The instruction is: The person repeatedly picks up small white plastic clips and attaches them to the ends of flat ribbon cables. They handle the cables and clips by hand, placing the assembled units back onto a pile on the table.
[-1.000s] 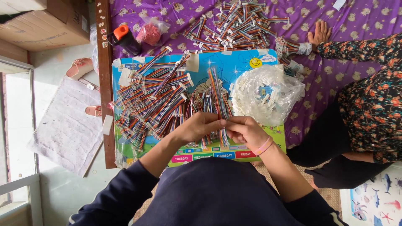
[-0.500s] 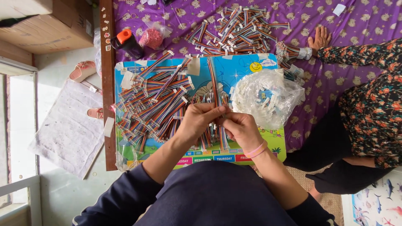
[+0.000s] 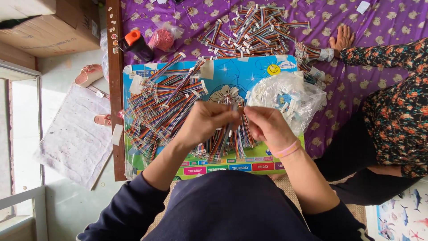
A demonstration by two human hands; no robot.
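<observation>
A: Held between left hand (image 3: pixel 206 122) and right hand (image 3: pixel 266 127): a thin rainbow ribbon cable (image 3: pixel 230 129), pinched in closed fingertips at centre of the glossy blue board (image 3: pixel 232 73).

B: At nine o'clock, a heap of striped cables (image 3: pixel 156 107); at two, a crinkly clear bag (image 3: pixel 290 96). Little free room. Purple patterned cloth (image 3: pixel 196 18) at twelve.

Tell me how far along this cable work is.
Looks done: a heap of rainbow ribbon cables with white connectors lies on the blue cartoon board, another heap on the purple cloth. In hand: left hand and right hand pinch one cable between them. Left, probably: the clear plastic bag of white connectors looks well filled.
</observation>
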